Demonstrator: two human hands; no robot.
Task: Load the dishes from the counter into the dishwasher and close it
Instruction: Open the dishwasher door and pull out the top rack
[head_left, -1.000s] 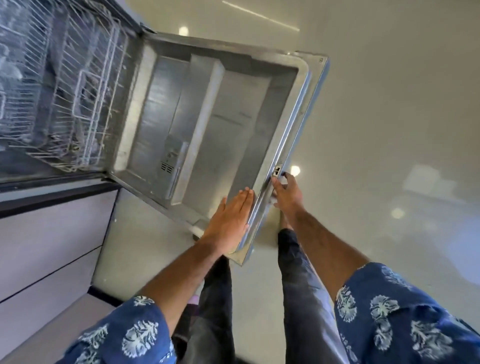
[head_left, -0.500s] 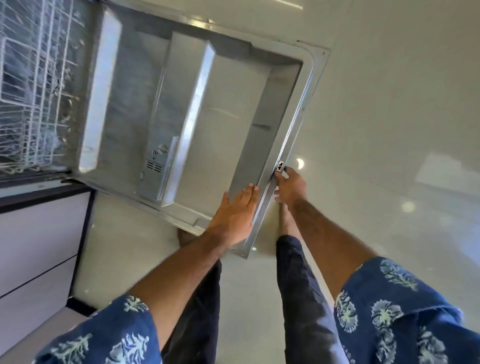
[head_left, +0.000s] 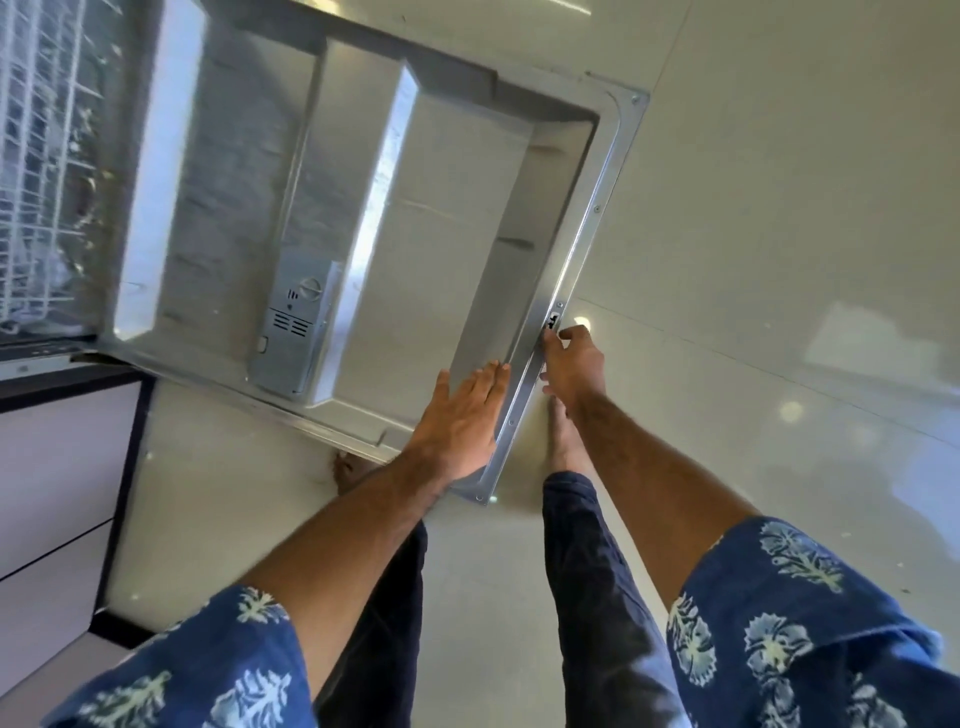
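The dishwasher door (head_left: 441, 208) hangs open and shows its steel inner face with the grey detergent dispenser (head_left: 293, 327). My left hand (head_left: 460, 415) lies flat, fingers straight, on the inner face near the door's top rim. My right hand (head_left: 574, 364) grips that rim from the outer side, just below the latch (head_left: 551, 321), with its fingers curled around the edge. A white wire rack (head_left: 41, 156) shows inside the machine at the far left; what it holds is too blurred to tell. No dishes or counter are in view.
White cabinet drawer fronts (head_left: 52, 467) with a dark plinth stand left of the door. Glossy pale floor tiles (head_left: 779, 260) spread to the right and below. My bare feet (head_left: 563, 441) and dark trousers are under the door's free corner.
The door's inner face fills more of the view and the rack has slid toward the left edge. Both hands have kept their places on the door's rim.
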